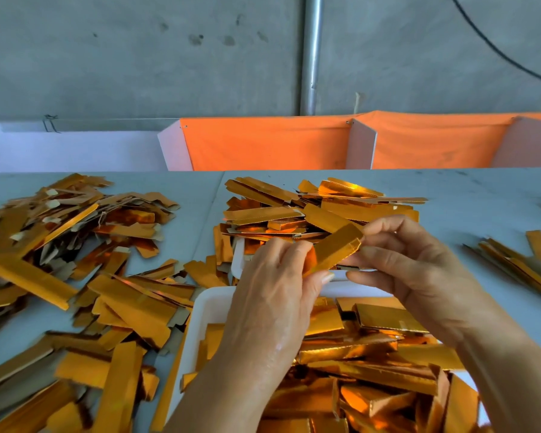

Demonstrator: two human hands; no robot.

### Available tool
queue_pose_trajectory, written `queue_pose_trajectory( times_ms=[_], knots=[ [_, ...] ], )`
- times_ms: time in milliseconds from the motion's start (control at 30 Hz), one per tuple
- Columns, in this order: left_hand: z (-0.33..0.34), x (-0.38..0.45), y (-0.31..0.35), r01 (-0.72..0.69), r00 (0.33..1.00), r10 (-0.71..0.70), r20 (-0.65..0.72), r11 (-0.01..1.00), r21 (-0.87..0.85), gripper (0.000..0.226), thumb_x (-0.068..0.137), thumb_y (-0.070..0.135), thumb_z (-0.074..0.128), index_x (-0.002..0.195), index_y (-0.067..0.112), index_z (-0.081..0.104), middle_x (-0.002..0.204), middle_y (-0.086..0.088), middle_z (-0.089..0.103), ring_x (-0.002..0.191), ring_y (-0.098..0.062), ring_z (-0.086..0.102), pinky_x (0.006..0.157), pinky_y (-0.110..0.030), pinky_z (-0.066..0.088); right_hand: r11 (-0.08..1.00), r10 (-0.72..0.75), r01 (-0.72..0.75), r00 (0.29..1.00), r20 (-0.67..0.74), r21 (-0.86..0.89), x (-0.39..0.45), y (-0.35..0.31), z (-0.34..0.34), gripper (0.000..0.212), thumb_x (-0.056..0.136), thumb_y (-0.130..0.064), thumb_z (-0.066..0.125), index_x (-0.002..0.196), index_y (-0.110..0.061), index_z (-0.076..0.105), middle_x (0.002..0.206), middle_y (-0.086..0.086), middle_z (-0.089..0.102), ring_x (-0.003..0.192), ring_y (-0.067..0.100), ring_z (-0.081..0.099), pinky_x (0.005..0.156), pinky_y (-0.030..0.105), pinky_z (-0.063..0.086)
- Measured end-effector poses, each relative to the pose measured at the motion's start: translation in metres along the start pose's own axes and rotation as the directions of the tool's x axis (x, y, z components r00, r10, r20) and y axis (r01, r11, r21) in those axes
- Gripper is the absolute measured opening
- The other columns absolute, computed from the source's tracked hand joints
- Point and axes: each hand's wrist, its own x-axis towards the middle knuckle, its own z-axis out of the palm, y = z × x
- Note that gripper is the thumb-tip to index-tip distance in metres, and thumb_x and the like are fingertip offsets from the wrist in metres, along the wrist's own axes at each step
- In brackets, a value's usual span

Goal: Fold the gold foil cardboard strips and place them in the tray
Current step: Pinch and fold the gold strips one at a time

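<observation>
Above the near white tray [211, 307], both hands hold one gold foil strip [334, 250] between them, tilted so its right end sits higher and farther. The left hand [275, 295] has its fingers curled over the strip's lower left end, thumb underneath; the right hand [419, 270] pinches the upper right end between thumb and fingertips, with the other fingers loosely bent below. The strip looks light and thin yet stiff enough to keep a crease (card with a foil face), so I judge it will fold cleanly along a score but kink if squeezed mid-span; the foil is probably slick, so the ends and long edges are the better places to hold. The tray beneath already carries many folded pieces [388, 317], heaped toward its near right side, and there is some bare white floor at its far left corner. A second white tray [238, 254] lies just beyond, mostly buried under a loose stack of strips [294, 210]. To the left, a broad scatter of flat strips [75, 260] spreads over the grey table [481, 198], crowding up against the near tray's left wall. A smaller bundle [519, 264] lies at the right, well apart from the hands. Bare table shows on the far right, so that side offers the freest room; the drop into the tray is straight down and unobstructed.
</observation>
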Motion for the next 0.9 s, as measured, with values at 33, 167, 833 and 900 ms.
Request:
queue_pose_trajectory(
  times_ms=[33,167,833,900],
  knots=[
    [0.0000,0.0002,0.0007,-0.001,1.000,0.001,0.002,1.000,-0.006,0.074,0.076,0.061,0.010,0.134,0.028,0.041,0.113,0.014,0.038,0.105,0.000,0.036,0.076,-0.005,0.028,1.000,0.001,-0.001,1.000,0.006,-0.017,-0.0005,0.0003,0.0002,0.018,0.069,-0.012,0.066,0.081,-0.025,0.071,0.078,0.004,0.069,0.084,0.027,0.073,0.063,0.025,0.059],
    [0.0018,0.0012,0.0033,-0.004,0.999,0.005,0.033,0.999,-0.032,0.071,0.077,0.060,0.012,0.133,0.027,0.042,0.116,0.012,0.041,0.105,-0.002,0.039,0.080,-0.010,0.032,0.998,0.006,-0.004,1.000,0.031,-0.060,-0.0031,0.0003,0.0016,0.017,0.068,-0.025,0.069,0.085,-0.025,0.071,0.083,0.006,0.070,0.085,0.026,0.072,0.065,0.027,0.059],
    [0.0009,-0.0023,0.0034,0.002,0.994,0.008,0.112,0.996,-0.087,0.037,0.098,0.037,0.025,0.126,0.025,0.045,0.105,0.010,0.063,0.092,-0.006,0.061,0.079,-0.025,0.051,0.953,-0.055,0.058,0.998,0.019,-0.296,-0.0032,0.0003,0.0006,0.020,0.069,-0.030,0.066,0.086,-0.020,0.072,0.100,0.010,0.069,0.098,0.025,0.067,0.071,0.030,0.058],
    [0.0004,-0.0028,0.0037,0.000,0.994,0.012,0.113,0.994,-0.108,0.035,0.099,0.036,0.027,0.126,0.024,0.046,0.103,0.008,0.064,0.091,-0.007,0.061,0.078,-0.027,0.051,0.959,-0.040,0.047,0.999,0.030,-0.281,-0.0034,-0.0009,0.0014,0.018,0.067,-0.030,0.068,0.081,-0.019,0.071,0.095,0.007,0.070,0.094,0.023,0.067,0.071,0.029,0.058]
  ],
)
